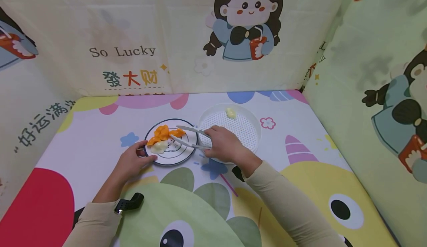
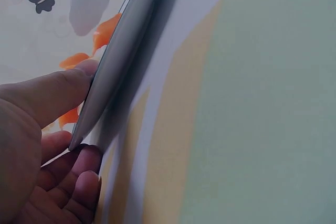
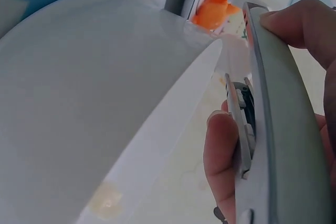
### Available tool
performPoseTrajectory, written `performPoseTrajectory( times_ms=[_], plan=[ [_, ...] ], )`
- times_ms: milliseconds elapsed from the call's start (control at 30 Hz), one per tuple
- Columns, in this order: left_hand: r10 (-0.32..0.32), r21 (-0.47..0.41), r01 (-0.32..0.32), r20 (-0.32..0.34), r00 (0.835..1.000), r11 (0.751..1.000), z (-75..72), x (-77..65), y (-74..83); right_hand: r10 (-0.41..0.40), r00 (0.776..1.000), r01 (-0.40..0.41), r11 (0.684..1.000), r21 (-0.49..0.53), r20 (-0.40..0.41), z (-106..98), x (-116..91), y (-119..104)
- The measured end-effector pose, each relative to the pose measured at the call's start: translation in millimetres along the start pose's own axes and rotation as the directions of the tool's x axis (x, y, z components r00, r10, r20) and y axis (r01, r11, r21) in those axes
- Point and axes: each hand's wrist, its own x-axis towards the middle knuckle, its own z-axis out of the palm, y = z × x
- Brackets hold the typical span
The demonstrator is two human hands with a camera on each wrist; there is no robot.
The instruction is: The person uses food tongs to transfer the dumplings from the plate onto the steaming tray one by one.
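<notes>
My left hand (image 1: 135, 162) holds the near left rim of a white plate (image 1: 183, 155) with dark rings. In the left wrist view the thumb lies over the edge of the plate (image 2: 118, 66), fingers beneath it. Several orange food pieces (image 1: 161, 132) and a pale piece (image 1: 159, 147) lie on the left part of the plate. My right hand (image 1: 225, 145) grips metal tongs (image 1: 195, 130), pointing left over the plate. Their spread tips stand on either side of an orange piece (image 1: 177, 132) near the plate's middle. The right wrist view shows the thumb and fingers on the tongs' handles (image 3: 289, 114).
Right beside the plate stands a round white perforated dish (image 1: 248, 132), partly behind the right hand. One pale yellowish piece (image 1: 231, 113) lies near its far rim. A colourful printed cloth (image 1: 100, 128) covers the table, and a printed curtain (image 1: 180, 36) hangs behind it.
</notes>
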Motion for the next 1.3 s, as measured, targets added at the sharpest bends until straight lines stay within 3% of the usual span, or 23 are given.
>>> performPoseTrajectory(
  times_ms=[467,733,1300],
  plan=[
    [-0.007,-0.023,0.008,0.01,1.0,1.0,0.8,1.2,-2.5,0.014,0.999,-0.012,0.999,-0.047,0.042,4,8,-8],
    [0.008,-0.012,-0.008,0.005,1.0,1.0,1.0,2.2,-4.1,0.032,0.999,-0.032,0.999,-0.011,0.035,4,8,-7],
    [0.001,-0.012,-0.001,0.002,1.0,1.0,1.1,1.9,-3.3,-0.002,0.992,0.01,0.998,0.068,-0.124,-4,-8,7]
  ],
)
